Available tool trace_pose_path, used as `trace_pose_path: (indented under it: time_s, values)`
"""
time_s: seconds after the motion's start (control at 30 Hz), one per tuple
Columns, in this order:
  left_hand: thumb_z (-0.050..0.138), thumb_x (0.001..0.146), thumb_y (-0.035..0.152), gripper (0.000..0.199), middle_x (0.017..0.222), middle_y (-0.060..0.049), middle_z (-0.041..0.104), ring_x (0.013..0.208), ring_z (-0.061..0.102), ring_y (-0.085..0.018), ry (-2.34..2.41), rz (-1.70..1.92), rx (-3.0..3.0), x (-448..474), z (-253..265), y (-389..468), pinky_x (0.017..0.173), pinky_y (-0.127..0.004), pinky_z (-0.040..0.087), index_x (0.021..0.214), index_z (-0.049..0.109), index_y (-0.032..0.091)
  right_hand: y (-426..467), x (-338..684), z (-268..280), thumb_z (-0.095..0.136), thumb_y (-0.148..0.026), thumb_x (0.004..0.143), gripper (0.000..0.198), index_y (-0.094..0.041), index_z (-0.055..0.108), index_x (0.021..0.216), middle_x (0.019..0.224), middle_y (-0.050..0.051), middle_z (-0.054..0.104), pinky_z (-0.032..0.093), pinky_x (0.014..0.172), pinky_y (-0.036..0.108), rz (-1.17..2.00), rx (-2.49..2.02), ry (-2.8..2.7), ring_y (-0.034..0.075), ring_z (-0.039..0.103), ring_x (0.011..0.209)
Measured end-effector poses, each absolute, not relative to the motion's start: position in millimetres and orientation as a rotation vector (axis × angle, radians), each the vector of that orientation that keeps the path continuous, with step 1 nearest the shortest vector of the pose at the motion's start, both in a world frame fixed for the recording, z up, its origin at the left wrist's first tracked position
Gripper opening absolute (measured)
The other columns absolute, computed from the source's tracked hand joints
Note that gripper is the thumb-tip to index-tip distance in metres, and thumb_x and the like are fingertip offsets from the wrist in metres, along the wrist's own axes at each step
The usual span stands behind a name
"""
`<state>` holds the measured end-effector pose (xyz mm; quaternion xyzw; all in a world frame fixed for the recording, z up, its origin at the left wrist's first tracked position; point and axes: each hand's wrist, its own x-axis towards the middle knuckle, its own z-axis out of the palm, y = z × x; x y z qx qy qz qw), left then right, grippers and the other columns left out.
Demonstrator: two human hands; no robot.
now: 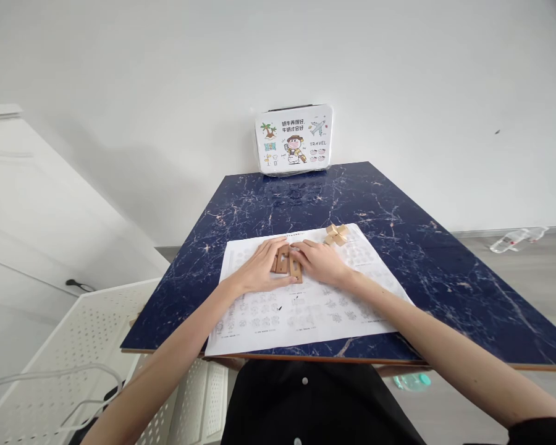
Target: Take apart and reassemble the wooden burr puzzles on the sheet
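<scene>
Notched brown wooden puzzle pieces [282, 259] lie side by side on a printed instruction sheet [259, 337]. My left hand [259, 270] curves round them from the left, fingers over the far end and thumb along the near end. A lighter wooden puzzle piece [295, 269] lies against their right side. From the right, my right hand [322, 261] has its bent fingers closed on this lighter piece. Fingers partly hide the pieces, so their exact number cannot be made out. Just beyond my right hand, an assembled wooden burr puzzle [336, 234] rests on the sheet's far edge.
The sheet lies on a dark blue marbled table [301, 204]. A white cartoon-printed case [294, 141] stands at the table's far edge against the wall. White perforated shelving [97, 315] is at the left. Plastic bottles [516, 240] lie on the floor at the right.
</scene>
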<state>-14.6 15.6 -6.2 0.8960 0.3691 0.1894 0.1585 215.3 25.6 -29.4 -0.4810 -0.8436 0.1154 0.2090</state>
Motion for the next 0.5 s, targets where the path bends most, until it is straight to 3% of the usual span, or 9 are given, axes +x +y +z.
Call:
trace_pose_path:
  time_s: [0.1, 0.23, 0.5]
  values:
    - [0.08, 0.082, 0.064, 0.095, 0.158, -0.017, 0.045, 0.145, 0.045, -0.039, 1.01, 0.532, 2.564, -13.0, -4.7, 14.5, 0.117, -0.06, 0.042, 0.157, 0.034, 0.029, 23.7, 211.4, -28.2, 0.038, -0.029, 0.111, 0.033, -0.02, 0.063, 0.13, 0.118, 0.011, 0.077, 0.045, 0.078, 0.034, 0.452, -1.285, -2.286, 0.027, 0.073, 0.099]
    - [0.081, 0.078, 0.067, 0.097, 0.151, -0.017, 0.05, 0.139, 0.049, -0.04, 1.041, 0.512, 2.563, -12.2, -6.6, 15.9, 0.114, -0.06, 0.043, 0.155, 0.036, 0.028, 22.7, 210.6, -27.5, 0.042, -0.022, 0.108, 0.03, -0.018, 0.059, 0.132, 0.108, 0.009, 0.08, 0.044, 0.076, 0.033, 0.564, -1.311, -2.195, 0.025, 0.073, 0.092]
    - [0.063, 0.098, 0.056, 0.055, 0.147, -0.012, 0.053, 0.14, 0.047, -0.034, 1.111, 0.516, 2.59, -11.5, -6.5, 17.3, 0.119, -0.054, 0.039, 0.145, 0.054, 0.031, 24.5, 210.7, -36.2, 0.046, -0.029, 0.105, 0.027, -0.02, 0.058, 0.128, 0.109, 0.008, 0.078, 0.042, 0.071, 0.033, 0.579, -1.209, -2.135, 0.024, 0.071, 0.086]
